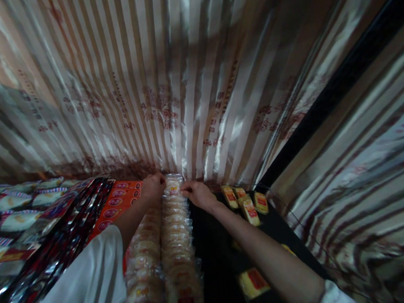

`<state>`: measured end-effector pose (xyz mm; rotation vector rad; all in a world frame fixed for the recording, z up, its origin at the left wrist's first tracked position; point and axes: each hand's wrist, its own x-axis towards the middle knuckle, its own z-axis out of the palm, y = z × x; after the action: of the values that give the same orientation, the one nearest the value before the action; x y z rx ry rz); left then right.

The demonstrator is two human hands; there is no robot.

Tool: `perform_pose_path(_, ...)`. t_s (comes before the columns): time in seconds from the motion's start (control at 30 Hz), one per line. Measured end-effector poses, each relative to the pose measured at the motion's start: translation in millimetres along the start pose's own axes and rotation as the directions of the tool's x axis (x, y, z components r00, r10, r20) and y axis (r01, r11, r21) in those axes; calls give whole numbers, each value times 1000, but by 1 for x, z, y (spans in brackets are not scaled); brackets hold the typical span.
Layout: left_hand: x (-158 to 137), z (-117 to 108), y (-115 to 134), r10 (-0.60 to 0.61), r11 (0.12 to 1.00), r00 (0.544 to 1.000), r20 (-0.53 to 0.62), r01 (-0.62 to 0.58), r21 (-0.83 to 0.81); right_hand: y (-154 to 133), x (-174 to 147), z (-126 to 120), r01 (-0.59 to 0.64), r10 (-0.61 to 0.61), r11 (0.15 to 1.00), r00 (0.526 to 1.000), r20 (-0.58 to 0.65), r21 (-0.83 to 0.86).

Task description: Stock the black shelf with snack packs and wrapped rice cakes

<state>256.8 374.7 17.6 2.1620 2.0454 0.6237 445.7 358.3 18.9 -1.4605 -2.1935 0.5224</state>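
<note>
A long row of round, flat pastries in clear wrappers (176, 237) runs away from me, stacked on edge. At its far end lies a wrapped pastry (173, 189) with a small red and yellow label. My left hand (153, 187) is closed in a pinch at the left edge of that wrapper. On the opposite side, my right hand (199, 193) pinches the wrapper's right edge between thumb and forefinger. A second row of wrapped pastries (144, 263) stands just left of the first, partly behind my left forearm.
Orange-red printed packaging (117, 200) and dark shiny packets (64, 232) lie to the left, with white packets (17, 203) beyond. Several small yellow packs (250, 210) with red labels rest on the black surface (216, 267) at right. Striped plastic sheeting (168, 79) hangs behind.
</note>
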Motion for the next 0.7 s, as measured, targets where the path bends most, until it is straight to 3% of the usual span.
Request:
perform_pose_path(0.2,-4,-10,-2,40,999,996,-84,-42,-18,-6,3,8,-106,106,994,991,-76,2)
perform_pose_path(0.37,-13,-16,-3,114,992,993,44,-116,42,-16,1,9,-187,183,982,974,-135,-18)
perform_pose_path(0.57,-20,-21,8,109,990,993,34,-112,87,-23,-7,1,-226,200,971,946,-256,-75)
perform_pose_path(0.7,-20,-19,10,62,995,997,41,-65,72,-26,-19,-8,-198,184,969,977,-103,-148)
